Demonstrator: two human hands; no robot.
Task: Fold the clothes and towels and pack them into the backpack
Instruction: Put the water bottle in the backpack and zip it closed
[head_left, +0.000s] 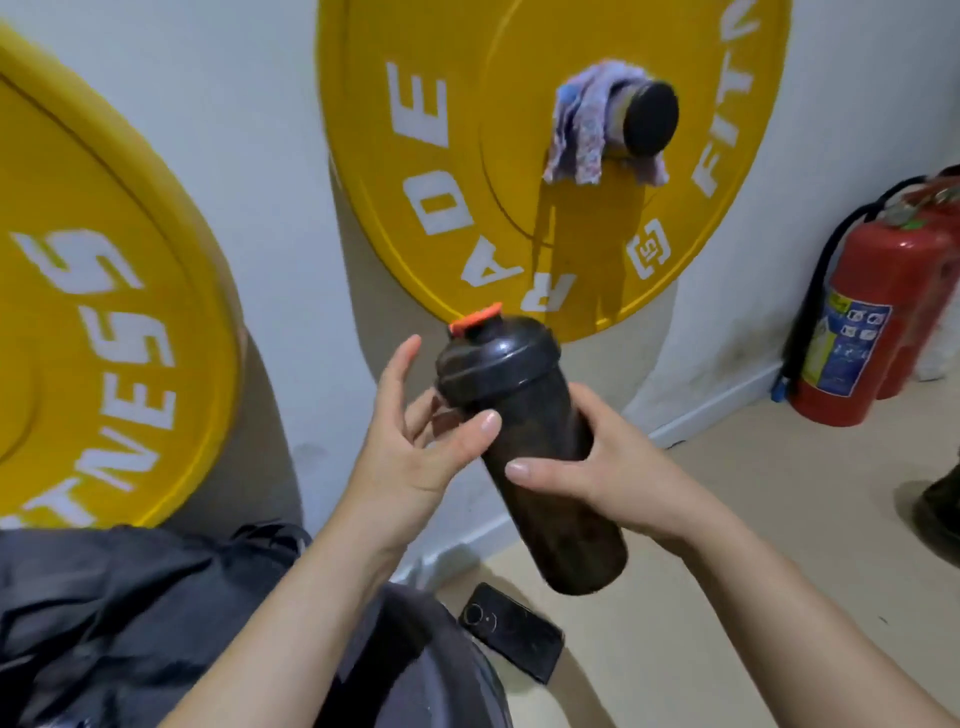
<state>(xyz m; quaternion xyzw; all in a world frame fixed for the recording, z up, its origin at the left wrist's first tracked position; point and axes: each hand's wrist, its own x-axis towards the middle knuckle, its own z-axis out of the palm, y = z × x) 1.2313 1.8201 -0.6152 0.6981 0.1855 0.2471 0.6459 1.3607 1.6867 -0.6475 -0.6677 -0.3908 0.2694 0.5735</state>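
A: Head view, item one: what is held?

B: A dark bottle (530, 457), tilted, its lid (498, 353) uppermost and an orange cap (475, 318) on the spout. The right hand (597, 467) is wrapped round the body. The left hand (415, 441) is spread, fingers straight, only the thumb laid against the bottle just under the lid.

A: Item two: the task's own goods?

B: One patterned cloth (582, 130) is draped over a peg (652, 117) on the yellow plate (519, 234), well apart from both hands and unfolded. A dark bag at lower left is taken to be the backpack (104, 613); whether its mouth is open cannot be told.

A: Item three: sundries?

B: A phone (511, 631) is lying on the floor (727, 545) below the bottle; a fire extinguisher (862, 322) is stood at the right wall.

A: Handling note for the step?

B: The lid is best checked as tight and the cap as pressed down before the bottle is stowed, so the fabrics are kept dry. It is better stood upright at the bag's side, clear of the phone. The cloth is then lifted off the peg, not dragged.
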